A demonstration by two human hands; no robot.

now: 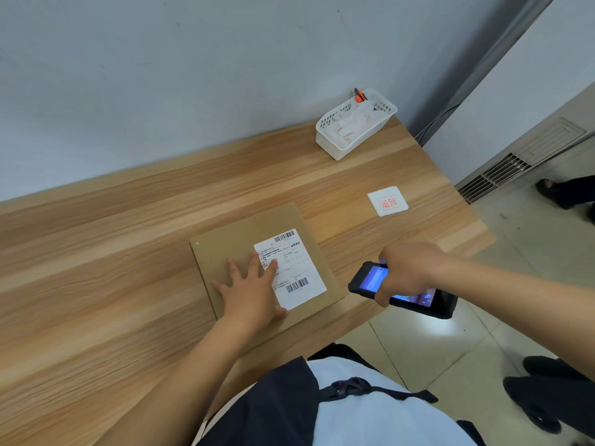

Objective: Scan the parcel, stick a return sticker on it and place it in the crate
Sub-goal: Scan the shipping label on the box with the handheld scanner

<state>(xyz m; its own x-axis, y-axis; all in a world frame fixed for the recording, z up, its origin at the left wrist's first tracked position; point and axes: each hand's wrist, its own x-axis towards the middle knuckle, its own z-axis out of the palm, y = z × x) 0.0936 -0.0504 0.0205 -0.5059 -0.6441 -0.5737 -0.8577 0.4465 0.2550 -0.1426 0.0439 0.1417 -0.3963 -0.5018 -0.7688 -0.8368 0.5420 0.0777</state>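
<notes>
A flat brown cardboard parcel (244, 233) lies on the wooden table (112, 252) near its front edge, with a white shipping label (297, 268) carrying barcodes on its right half. My left hand (251, 291) rests flat on the parcel, fingers spread, fingertips touching the label. My right hand (409, 272) grips a black handheld scanner (370, 281) with a lit blue screen, held just right of the parcel. A white return sticker (388, 201) with red characters lies on the table beyond the scanner.
A white plastic basket (355, 123) with papers and an orange-handled tool stands at the table's back right corner by the wall. Tiled floor lies to the right, with another person's feet (553, 191) and dark shoes (547, 391) there.
</notes>
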